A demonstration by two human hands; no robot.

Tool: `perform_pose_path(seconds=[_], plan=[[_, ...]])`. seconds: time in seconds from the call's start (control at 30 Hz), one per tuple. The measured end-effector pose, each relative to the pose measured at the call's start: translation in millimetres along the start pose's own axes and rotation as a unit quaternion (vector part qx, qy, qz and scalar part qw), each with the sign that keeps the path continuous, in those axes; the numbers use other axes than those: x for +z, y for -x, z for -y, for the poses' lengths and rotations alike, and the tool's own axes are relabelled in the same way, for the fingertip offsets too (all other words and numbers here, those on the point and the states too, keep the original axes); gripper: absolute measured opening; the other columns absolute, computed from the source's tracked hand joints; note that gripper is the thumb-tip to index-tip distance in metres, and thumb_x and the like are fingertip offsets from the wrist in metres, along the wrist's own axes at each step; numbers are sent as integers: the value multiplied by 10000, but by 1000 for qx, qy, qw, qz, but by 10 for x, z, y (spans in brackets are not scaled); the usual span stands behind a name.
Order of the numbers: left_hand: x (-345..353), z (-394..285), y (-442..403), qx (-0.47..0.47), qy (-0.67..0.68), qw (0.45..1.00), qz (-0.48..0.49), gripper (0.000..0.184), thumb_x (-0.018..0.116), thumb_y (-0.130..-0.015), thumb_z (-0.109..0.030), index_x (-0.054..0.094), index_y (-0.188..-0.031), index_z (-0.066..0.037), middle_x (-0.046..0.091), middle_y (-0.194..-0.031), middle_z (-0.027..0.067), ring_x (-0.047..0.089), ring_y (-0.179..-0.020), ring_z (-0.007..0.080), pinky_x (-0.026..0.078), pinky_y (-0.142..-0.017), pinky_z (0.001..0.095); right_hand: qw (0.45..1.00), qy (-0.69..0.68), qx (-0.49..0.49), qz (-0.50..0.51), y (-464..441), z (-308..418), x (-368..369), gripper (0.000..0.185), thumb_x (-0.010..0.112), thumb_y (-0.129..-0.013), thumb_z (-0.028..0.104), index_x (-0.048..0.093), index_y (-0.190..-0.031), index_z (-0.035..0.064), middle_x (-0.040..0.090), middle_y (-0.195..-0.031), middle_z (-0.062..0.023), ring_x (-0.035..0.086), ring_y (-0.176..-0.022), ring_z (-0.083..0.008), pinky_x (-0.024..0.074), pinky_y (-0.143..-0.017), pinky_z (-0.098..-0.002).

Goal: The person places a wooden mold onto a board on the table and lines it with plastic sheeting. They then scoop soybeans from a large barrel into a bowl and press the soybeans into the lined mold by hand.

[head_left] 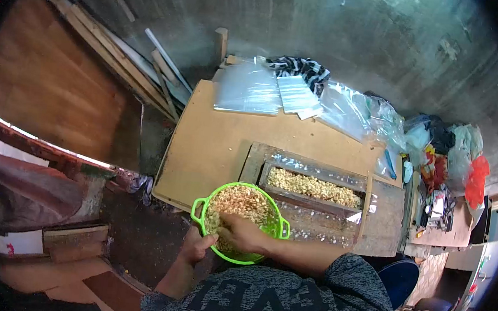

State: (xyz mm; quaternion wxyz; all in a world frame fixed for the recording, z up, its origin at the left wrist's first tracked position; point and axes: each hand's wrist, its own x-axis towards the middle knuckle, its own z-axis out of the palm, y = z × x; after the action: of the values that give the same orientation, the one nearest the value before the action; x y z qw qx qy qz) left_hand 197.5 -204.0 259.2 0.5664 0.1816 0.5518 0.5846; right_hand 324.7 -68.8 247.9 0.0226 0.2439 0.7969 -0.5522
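A bright green plastic colander with side handles is held close to my body, tilted slightly. It contains a loose, crumbly pale-brown mix that looks like puffed grains or chopped nuts. My left hand grips the near-left rim with the thumb over the edge. Inside the colander, my right hand is curled down into the mix near the left wall; its fingertips are partly hidden. Just beyond, a long wooden frame mould lies on the table, filled with a similar pale mix.
Clear plastic sheets and a black-and-white striped cloth lie along the back of the table. A wooden stick rests across the board's right end. Plastic bags crowd the far right. Planks lean at left.
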Motion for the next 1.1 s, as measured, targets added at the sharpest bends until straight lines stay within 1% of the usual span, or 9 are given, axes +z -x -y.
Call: perform_pose_path(seconds=[0.17, 0.33, 0.43, 0.7, 0.87, 0.93, 0.97, 1.03, 1.1], plan=[[-20, 37, 4, 18, -11, 1000, 6, 826, 609, -750, -99, 289, -1509, -40, 482, -1388, 110, 502, -1239, 233, 422, -1038, 375, 969, -180, 71, 153, 37, 101, 13, 367, 521, -971, 273, 584, -1237, 29, 660, -1128, -184, 635, -1038, -302, 481, -911, -395], [-72, 117, -3, -15, -51, 998, -26, 693, 606, -788, -205, 395, -1423, -23, 561, -1265, 124, 574, -1110, 249, 472, -939, 386, 921, -308, 185, 151, -77, -218, 124, 420, 511, -996, 322, 585, -1296, 37, 648, -1199, -102, 604, -1077, -199, 473, -929, -345], [-55, 130, -29, 25, -57, 997, -35, 631, 596, -809, -221, 441, -1384, -12, 595, -1215, 124, 607, -1063, 251, 496, -903, 395, 874, -424, 224, 80, -23, -156, -83, 451, 530, -975, 387, 635, -1167, -8, 668, -1121, -164, 625, -1006, -265, 488, -898, -377], [-135, 221, -76, 34, -6, 999, -42, 648, 577, -807, -161, 417, -1408, 22, 586, -1280, 150, 598, -1138, 262, 473, -976, 398, 773, -571, 261, -91, 56, -173, -958, 228, 575, -975, 303, 629, -1016, 85, 677, -874, -38, 618, -726, -172, 508, -677, -355], [-75, 107, -46, 36, 22, 998, -39, 641, 562, -810, -123, 414, -1416, 26, 584, -1293, 150, 596, -1150, 268, 459, -1003, 390, 871, -432, 158, -173, -212, -909, -1232, 183, 544, -981, 219, 602, -872, 84, 584, -736, -14, 555, -644, -158, 441, -593, -291], [-126, 117, -43, -6, 39, 999, -8, 806, 593, -763, -104, 282, -1497, 14, 460, -1427, 133, 470, -1302, 257, 365, -1099, 384, 957, -111, 96, -249, -304, -1066, -1264, 236, 514, -988, 211, 615, -864, 37, 635, -772, -78, 602, -683, -196, 483, -644, -335], [-119, 114, -33, -6, 40, 999, -10, 806, 593, -763, -104, 282, -1497, 14, 460, -1427, 133, 470, -1302, 257, 365, -1099, 384, 958, -111, 96, -248, -311, -1071, -1280, 236, 514, -988, 211, 615, -864, 37, 635, -772, -78, 602, -683, -196, 483, -644, -335], [-88, 87, -28, 34, 31, 999, -19, 810, 593, -763, -114, 281, -1498, 17, 464, -1423, 131, 471, -1301, 256, 361, -1102, 385, 966, 6, 96, -241, -295, -1030, -1314, 287, 540, -958, 244, 613, -999, -30, 655, -897, -237, 649, -848, -392, 492, -756, -457], [-55, 77, -48, 55, 22, 998, -26, 819, 587, -758, -137, 279, -1503, 11, 480, -1413, 141, 497, -1274, 262, 391, -1078, 389, 964, 40, 72, -251, -250, -968, -1311, 254, 547, -940, 214, 622, -1005, -20, 656, -909, -251, 647, -877, -408, 498, -774, -463]])
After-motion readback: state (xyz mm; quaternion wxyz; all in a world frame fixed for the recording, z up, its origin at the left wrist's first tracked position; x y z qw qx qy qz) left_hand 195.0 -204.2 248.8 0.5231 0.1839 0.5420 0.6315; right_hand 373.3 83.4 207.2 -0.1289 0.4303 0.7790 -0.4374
